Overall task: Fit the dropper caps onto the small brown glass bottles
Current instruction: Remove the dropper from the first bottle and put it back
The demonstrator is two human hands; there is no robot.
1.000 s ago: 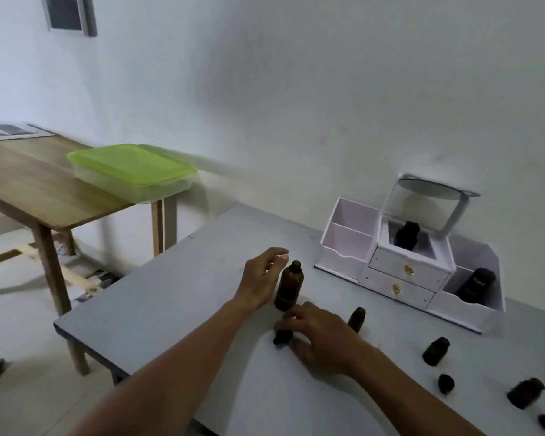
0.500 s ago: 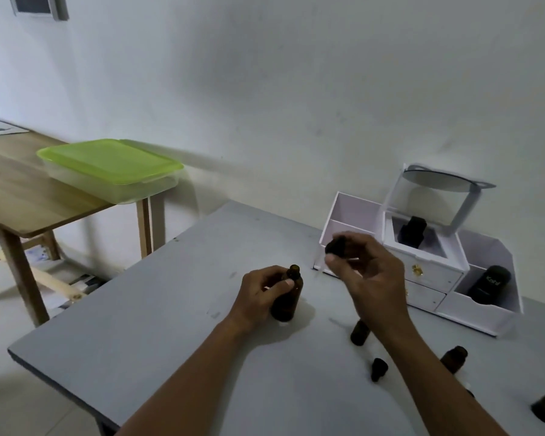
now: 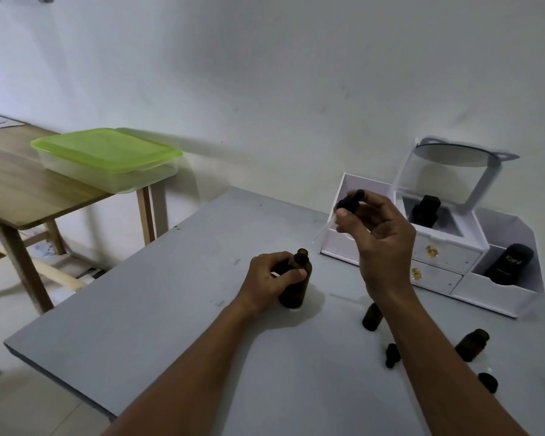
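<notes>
So far no bottle looks capped: the left hand (image 3: 269, 278) grips one brown glass bottle (image 3: 294, 295) upright on the grey table (image 3: 170, 309), the right hand (image 3: 379, 237) pinches a dropper cap (image 3: 350, 201) raised apart from it; spare bottles (image 3: 372, 316) wait.

both bare forearms reach forward from the bottom edge, the left hand (image 3: 269, 280) low with fingers and thumb curled round an upright brown bottle (image 3: 294, 294), the right hand (image 3: 379, 239) held higher, wrist bent, fingertips pinching a black dropper cap (image 3: 350, 200).
</notes>
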